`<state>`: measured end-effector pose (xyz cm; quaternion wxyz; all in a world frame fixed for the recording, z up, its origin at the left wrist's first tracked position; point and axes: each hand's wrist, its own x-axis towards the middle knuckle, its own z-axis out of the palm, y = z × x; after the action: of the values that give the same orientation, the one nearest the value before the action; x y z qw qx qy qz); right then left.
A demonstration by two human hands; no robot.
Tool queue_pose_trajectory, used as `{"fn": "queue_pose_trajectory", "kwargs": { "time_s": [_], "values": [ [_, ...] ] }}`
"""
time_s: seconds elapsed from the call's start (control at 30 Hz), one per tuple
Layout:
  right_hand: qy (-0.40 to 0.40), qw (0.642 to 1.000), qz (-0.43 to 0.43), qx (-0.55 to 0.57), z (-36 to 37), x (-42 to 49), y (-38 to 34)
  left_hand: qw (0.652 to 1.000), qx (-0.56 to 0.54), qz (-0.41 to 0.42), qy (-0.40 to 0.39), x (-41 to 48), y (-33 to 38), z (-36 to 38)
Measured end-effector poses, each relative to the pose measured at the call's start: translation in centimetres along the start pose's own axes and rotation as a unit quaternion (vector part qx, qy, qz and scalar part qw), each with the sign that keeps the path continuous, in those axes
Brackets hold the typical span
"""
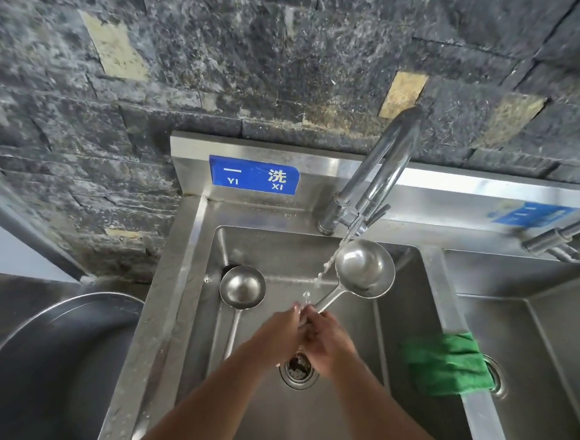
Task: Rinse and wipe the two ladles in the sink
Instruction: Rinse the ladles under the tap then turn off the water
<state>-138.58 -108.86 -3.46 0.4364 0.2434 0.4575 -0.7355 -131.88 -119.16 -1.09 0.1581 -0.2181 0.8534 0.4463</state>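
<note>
Left basin of the steel sink (170, 297): the second ladle (242, 288) is lying in there untouched, bowl up in the back-left corner, handle running down toward the drain. The left grip (283, 333) and right grip (328, 344) are bunched together on the handle end of the other one. The right looks wrapped round it. The left has fingers on it too, but I can't tell if it's pinching or just rubbing.

The stream (326, 265) is mostly falling past the left edge of the held ladle (364, 268) and hitting the fingers. That ladle's bowl sits high, right under the faucet (381, 165) spout. I'd slide the bowl left into the water, roll it so inside and back both get hit, and keep a firm hold since wet steel is slippery. The green cloth (446, 363) is draped over the divider, handy for the wipe.
</note>
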Motion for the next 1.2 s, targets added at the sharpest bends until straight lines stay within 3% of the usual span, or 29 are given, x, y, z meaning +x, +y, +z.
{"fn": "queue_pose_trajectory", "kwargs": {
  "time_s": [0.1, 0.37, 0.47, 0.63, 1.03, 1.2],
  "values": [
    [-0.023, 0.999, -0.021, 0.041, -0.5, 0.2, -1.5, 0.998, 0.006, -0.031, -0.045, -2.1, -1.1, -0.9],
    [-0.001, 0.997, -0.02, 0.072, 1.5, -0.2, 2.3, 0.987, 0.124, -0.1, -0.025, -6.7, -6.2, -2.9],
    [-0.024, 0.997, -0.008, 0.07, 2.8, -1.4, 3.4, 0.986, 0.141, -0.087, -0.016, -6.7, -6.0, -3.4],
    [-0.023, 0.999, 0.013, 0.038, 3.0, -2.1, 5.8, 0.998, 0.044, -0.03, 0.019, -5.5, -2.7, -2.0],
    [0.012, 0.99, 0.012, 0.143, -0.4, -0.8, 3.1, 0.985, 0.128, -0.083, 0.075, -9.9, -5.4, -4.5],
    [0.048, 0.998, 0.039, 0.014, -0.8, -0.9, 1.1, 0.983, 0.16, -0.079, 0.049, -11.7, -6.4, -7.2]
  ]
}}
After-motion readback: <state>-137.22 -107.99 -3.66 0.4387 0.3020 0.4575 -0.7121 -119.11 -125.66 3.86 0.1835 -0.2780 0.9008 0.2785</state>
